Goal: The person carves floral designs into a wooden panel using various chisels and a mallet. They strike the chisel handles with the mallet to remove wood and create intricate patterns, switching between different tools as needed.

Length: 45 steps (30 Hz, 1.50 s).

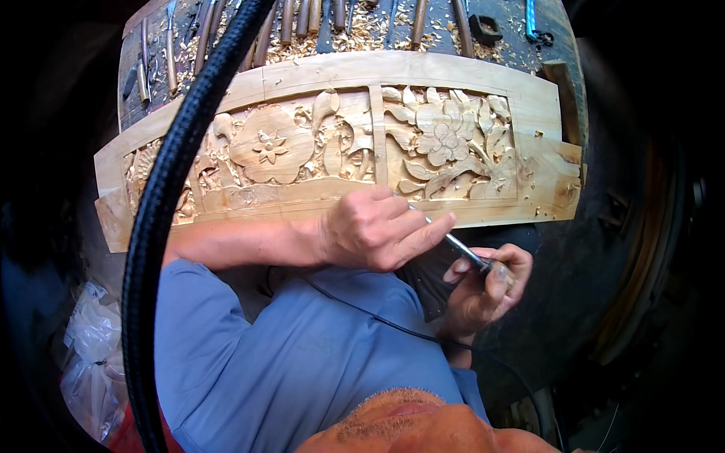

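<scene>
A: Surroundings, obstructions?

B: Thick black braided hose runs from top centre down the left of frame, hiding part of the carved wood panel at its left end. Panel spans the upper-mid frame, lying on the counter; relief shows flowers and leaves in two framed fields. Behind it, at the top of frame: a row of wood-handled chisels lying among wood shavings. Blue cord at upper right. Thin black cable crosses the blue shirt in lower centre.

A: Containers?

B: One clear plastic bag at lower left; contents can't be made out.

A: Tool position, axis?

B: Slim metal carving tool sits right of centre, just below the panel's lower edge. Long axis diagonal: upper left to lower right. Working tip is hidden behind the left hand's fingers, so which end cuts can't be confirmed.

A: Hand states?

B: Left hand, forearm entering from the left, fingers pressed together and pinching the tool's upper shaft, heel close to the panel's lower rail. Right hand, lower right of it, curled closed round the tool's lower end, thumb on top.
</scene>
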Available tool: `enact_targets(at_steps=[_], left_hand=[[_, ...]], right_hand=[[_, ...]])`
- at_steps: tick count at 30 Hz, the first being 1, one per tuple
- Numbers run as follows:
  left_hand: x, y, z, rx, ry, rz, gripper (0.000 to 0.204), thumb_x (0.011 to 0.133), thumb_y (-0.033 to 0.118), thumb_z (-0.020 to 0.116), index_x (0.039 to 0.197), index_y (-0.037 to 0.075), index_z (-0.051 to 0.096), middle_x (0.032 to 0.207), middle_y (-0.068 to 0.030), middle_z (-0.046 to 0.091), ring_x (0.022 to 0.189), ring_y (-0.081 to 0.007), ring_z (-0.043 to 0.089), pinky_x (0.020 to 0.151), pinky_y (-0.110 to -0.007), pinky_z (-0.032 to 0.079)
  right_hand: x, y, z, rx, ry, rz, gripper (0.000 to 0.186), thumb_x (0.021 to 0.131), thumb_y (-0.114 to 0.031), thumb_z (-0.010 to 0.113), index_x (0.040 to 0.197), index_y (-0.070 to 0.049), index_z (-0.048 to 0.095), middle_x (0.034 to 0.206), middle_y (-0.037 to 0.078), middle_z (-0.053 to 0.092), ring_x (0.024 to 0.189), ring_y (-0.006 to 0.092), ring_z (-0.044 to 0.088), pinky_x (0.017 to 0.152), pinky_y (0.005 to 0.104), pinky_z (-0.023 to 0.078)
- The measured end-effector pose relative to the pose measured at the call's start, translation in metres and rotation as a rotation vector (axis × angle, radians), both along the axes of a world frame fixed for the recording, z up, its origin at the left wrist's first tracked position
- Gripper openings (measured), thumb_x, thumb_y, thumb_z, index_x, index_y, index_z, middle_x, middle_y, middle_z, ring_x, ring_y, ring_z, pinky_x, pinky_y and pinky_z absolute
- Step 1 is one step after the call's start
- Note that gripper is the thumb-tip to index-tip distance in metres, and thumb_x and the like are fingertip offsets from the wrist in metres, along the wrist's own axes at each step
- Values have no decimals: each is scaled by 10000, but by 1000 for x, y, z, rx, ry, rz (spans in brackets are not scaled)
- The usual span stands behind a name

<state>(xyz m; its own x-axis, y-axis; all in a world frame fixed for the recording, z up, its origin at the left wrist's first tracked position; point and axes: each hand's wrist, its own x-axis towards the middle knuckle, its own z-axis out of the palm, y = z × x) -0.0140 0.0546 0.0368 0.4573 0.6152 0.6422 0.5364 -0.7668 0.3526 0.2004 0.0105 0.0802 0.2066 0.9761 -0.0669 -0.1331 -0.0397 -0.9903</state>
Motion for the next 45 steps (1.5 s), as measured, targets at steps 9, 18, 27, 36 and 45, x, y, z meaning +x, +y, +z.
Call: enact_targets(at_steps=[9, 18, 27, 36, 45], left_hand=[[-9, 16, -19, 11, 43, 58, 286, 868, 192, 709, 1131, 82, 734, 719, 36, 511, 580, -94, 546, 499, -287, 360], [-18, 24, -20, 5, 26, 131, 375, 803, 126, 726, 1170, 54, 754, 763, 25, 609, 567, -95, 554, 495, -281, 393], [-23, 32, -9, -35, 40, 190, 322, 873, 144, 746, 1188, 120, 805, 773, 37, 684, 548, -92, 555, 478, -289, 403], [-96, 89, 0, -92, -50, 613, 123, 963, 223, 841, 1001, 106, 844, 771, -47, 800, 551, -97, 690, 481, -270, 496], [-103, 105, -7, -230, -130, 685, 137, 981, 238, 819, 1021, 112, 853, 812, -56, 817, 637, -120, 752, 559, -263, 542]], right_hand=[[3, 2, -12, 354, -596, 386, 418, 875, -127, 850, 1241, 20, 712, 772, 110, 718, 605, 205, 680, 578, 306, 541], [-7, 36, -11, 534, -1042, 400, 454, 750, 41, 831, 1198, 14, 765, 808, 123, 726, 623, 266, 686, 587, 341, 532], [23, 102, -45, 515, -1262, 193, 109, 923, -64, 779, 1016, -41, 726, 815, 101, 689, 635, 273, 652, 583, 408, 505], [41, 144, -60, 570, -1458, 136, 243, 894, -91, 818, 1126, -52, 755, 1186, 103, 793, 1116, 286, 762, 952, 406, 589], [80, 195, -22, 301, -1331, -136, 262, 952, -301, 831, 1182, -177, 809, 1081, 153, 815, 1020, 360, 770, 852, 429, 588]])
